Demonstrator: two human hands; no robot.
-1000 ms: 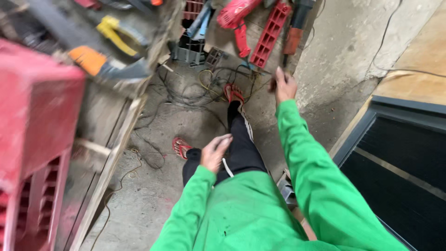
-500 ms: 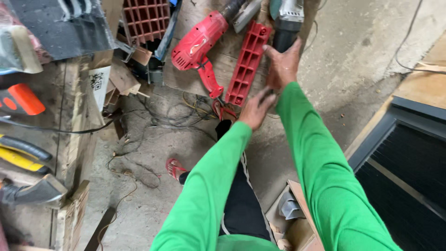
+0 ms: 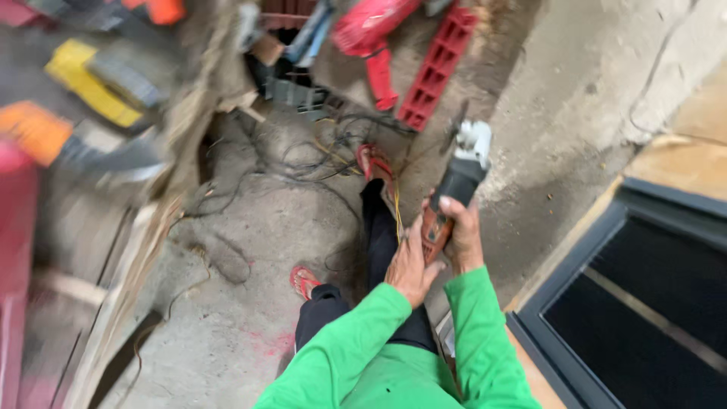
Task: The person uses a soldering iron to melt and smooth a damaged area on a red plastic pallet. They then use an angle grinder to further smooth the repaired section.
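My right hand [image 3: 460,235] grips the body of an angle grinder [image 3: 460,176], a black, grey and orange power tool whose disc end points away from me. Beside it, my left hand [image 3: 410,265] rests on the tool's orange rear end. Both arms wear bright green sleeves. Below the hands are my legs in dark trousers and red sandals [image 3: 304,282] on a concrete floor.
A red power drill [image 3: 369,34] and a long red plastic case part [image 3: 438,68] lie on the floor ahead. Tangled cables [image 3: 318,155] run across the concrete. A cluttered wooden shelf with yellow and orange tools [image 3: 91,91] stands at left. A dark framed panel [image 3: 644,303] lies at right.
Both hands reached toward the tools on the floor, took hold of the angle grinder and pulled it back toward my body. The view swung as my head moved.
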